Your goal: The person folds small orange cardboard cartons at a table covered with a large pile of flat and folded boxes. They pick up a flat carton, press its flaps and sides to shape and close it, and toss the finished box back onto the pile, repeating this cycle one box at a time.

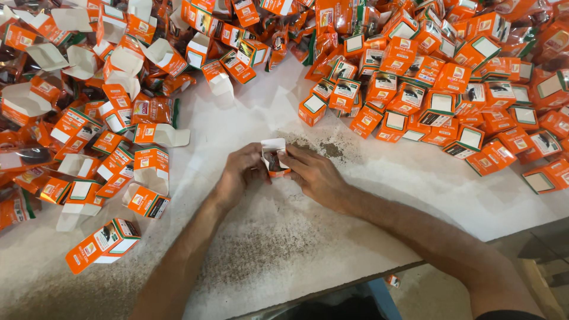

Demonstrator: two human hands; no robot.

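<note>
My fingers (pixel 261 169) on both hands pinched one small orange box (pixel 275 159) at the bench's (pixel 284 249) middle, its white flap up, not yet shut. Left hand (pixel 240 173) and right hand (pixel 315 175) shared that single box. Open boxes (pixel 118 118) lay heaped left, closed boxes (pixel 438 95) right: dozens each, too many to count.
</note>
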